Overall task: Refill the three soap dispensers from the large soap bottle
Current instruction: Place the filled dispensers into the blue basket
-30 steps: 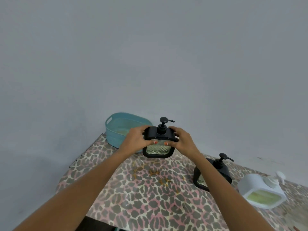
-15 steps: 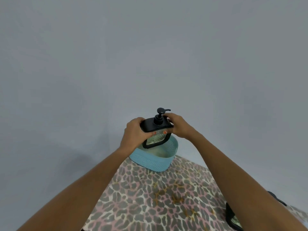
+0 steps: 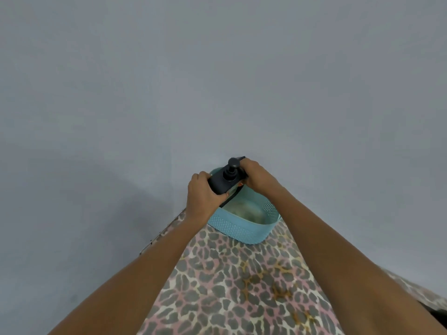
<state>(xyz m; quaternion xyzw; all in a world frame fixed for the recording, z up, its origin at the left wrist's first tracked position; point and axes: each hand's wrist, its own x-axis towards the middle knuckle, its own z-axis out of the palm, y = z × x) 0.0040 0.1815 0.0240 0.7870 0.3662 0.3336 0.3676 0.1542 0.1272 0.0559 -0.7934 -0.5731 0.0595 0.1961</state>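
Note:
A black soap dispenser with a pump head is held over the teal basket at the table's far corner. My left hand grips its left side and my right hand grips its right side by the pump. The dispenser's lower body is mostly hidden behind my hands and the basket's inside. A dark corner of another dispenser shows at the right edge. The large soap bottle is out of view.
The table wears a leopard-print cloth with yellowish stains in its middle. A plain grey wall stands close behind the basket. The table's left edge runs diagonally beside my left forearm.
Both hands have carried the dispenser from above the table's middle to over the teal basket and lower into it. The view has turned left, so the other dispensers have left the frame.

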